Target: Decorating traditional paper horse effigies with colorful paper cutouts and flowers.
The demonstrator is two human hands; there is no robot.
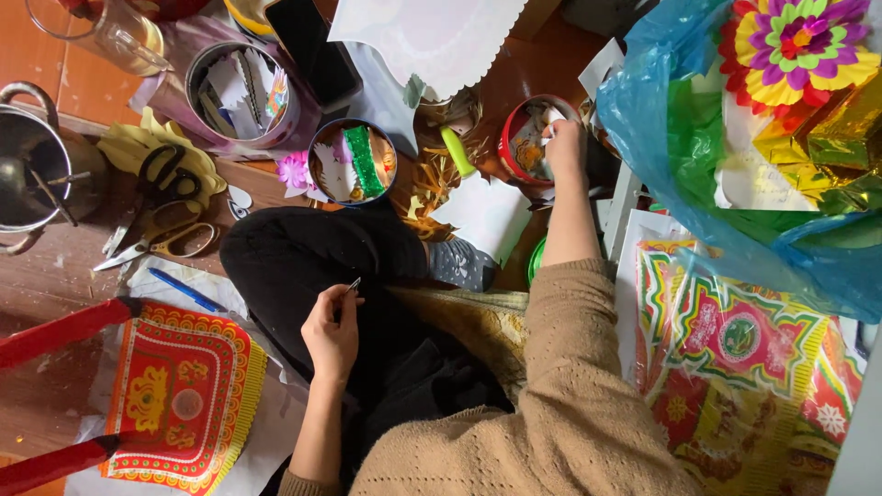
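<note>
The right hand [562, 140] is reaching out with the arm stretched forward and dipping its fingers into a round red tin [533, 140] that is sitting on the wooden floor [64, 83], just left of a blue plastic bag [671, 119]. The fingers are closing on a small pale scrap inside the tin; what exactly the scrap is, I cannot tell. The left hand [333, 332] is resting over the lap, curled narrowly around a thin metal tool [352, 287], whose tip is sticking up past the thumb; it may be tweezers or a small blade, too small to tell.

Between the two hands, a white sheet of paper [487, 213] is lying beside a green-handled tool [457, 152]. Further left, a small round tin [353, 162] is holding white cut-outs and a strip of green glitter, and a larger tin [243, 94] behind it is holding more paper pieces. Scissors [161, 241] are lying near a yellow glove [138, 147], with a blue pen [186, 290] just below them. A red and gold printed paper piece [184, 395] is lying at lower left, between red bars. At right, colourful printed sheets [744, 358] are spreading under the bag, and a bright paper flower [797, 41] is sitting at the top corner. A steel pot [28, 165] is standing at the far left edge.
</note>
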